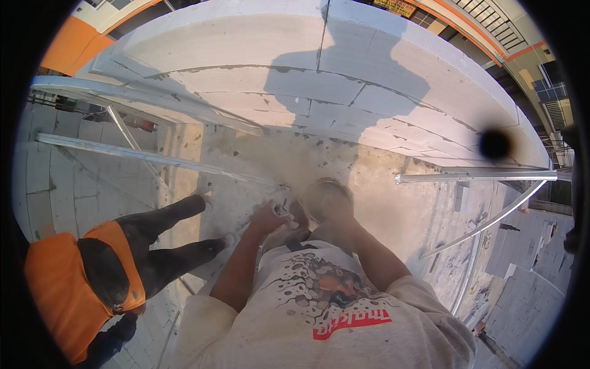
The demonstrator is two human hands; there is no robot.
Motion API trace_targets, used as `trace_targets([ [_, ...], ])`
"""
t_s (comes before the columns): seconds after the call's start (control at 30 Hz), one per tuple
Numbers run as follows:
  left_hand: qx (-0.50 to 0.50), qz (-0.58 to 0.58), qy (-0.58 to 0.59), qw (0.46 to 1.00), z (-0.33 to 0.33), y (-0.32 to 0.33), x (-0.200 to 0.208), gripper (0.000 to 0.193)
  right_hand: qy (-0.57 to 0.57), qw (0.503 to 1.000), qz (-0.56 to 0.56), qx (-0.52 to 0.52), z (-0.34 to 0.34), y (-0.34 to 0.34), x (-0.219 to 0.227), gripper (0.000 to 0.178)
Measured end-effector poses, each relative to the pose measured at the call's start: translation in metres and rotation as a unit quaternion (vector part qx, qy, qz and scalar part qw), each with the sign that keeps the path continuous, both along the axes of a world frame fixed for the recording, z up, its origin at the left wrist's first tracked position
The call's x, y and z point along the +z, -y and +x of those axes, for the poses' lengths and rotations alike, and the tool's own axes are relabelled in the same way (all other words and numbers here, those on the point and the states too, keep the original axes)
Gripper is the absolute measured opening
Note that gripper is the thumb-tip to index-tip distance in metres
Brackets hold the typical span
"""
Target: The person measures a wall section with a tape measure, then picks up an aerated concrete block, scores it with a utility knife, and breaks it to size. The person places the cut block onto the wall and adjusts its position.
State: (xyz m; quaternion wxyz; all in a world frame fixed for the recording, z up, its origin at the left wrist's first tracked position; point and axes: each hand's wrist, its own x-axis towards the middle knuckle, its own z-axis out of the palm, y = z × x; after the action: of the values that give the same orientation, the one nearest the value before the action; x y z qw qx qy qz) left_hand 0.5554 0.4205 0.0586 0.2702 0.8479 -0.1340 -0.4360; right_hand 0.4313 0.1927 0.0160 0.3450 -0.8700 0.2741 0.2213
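Note:
My left hand (269, 218) is raised in front of my body with its fingers curled in. Something small and pale shows at its fingertips, too blurred to name. My right arm reaches forward, and my right hand (337, 206) is over or against a round, dark-rimmed container (327, 183), like a bucket or bowl. Pale dust hangs around it, so the fingers and whatever they touch do not show clearly. Both hands are above the dusty floor (239, 154), near the foot of a wall of large pale blocks (258, 83).
At the left a person in an orange top (52, 289) and dark trousers stands close to me. A long metal bar (153, 161) and a slanting brace (132, 138) cross the left side. Another metal bar (473, 176) with a brace (485, 224) juts in at the right.

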Motion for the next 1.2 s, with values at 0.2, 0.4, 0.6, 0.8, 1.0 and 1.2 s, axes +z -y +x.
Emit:
trace_targets([
  [0.2, -0.051, 0.153, 0.007, 0.987, -0.054, -0.071, -0.03, 0.063, -0.197, 0.967, 0.004, -0.164, -0.115, 0.056, -0.053, 0.028],
  [0.4, -0.016, 0.273, -0.109, 0.956, -0.077, -0.115, -0.066, 0.051, -0.229, 0.949, 0.019, -0.213, -0.184, 0.05, -0.156, 0.029],
  [0.6, -0.041, 0.286, -0.129, 0.949, -0.082, -0.06, -0.131, 0.049, -0.138, 0.931, 0.178, -0.287, -0.135, 0.012, -0.29, 0.026],
  [0.8, 0.004, 0.251, -0.094, 0.963, -0.087, -0.01, -0.177, 0.043, -0.032, 0.899, 0.24, -0.365, -0.006, -0.064, -0.38, 0.04],
  [1.0, 0.147, 0.274, -0.098, 0.945, -0.061, -0.043, -0.167, 0.031, -0.073, 0.764, 0.447, -0.46, 0.024, -0.071, -0.381, 0.044],
  [1.2, 0.082, 0.26, -0.022, 0.962, -0.055, -0.003, -0.152, 0.037, -0.074, 0.973, 0.207, -0.064, -0.047, -0.006, -0.331, 0.017],
])
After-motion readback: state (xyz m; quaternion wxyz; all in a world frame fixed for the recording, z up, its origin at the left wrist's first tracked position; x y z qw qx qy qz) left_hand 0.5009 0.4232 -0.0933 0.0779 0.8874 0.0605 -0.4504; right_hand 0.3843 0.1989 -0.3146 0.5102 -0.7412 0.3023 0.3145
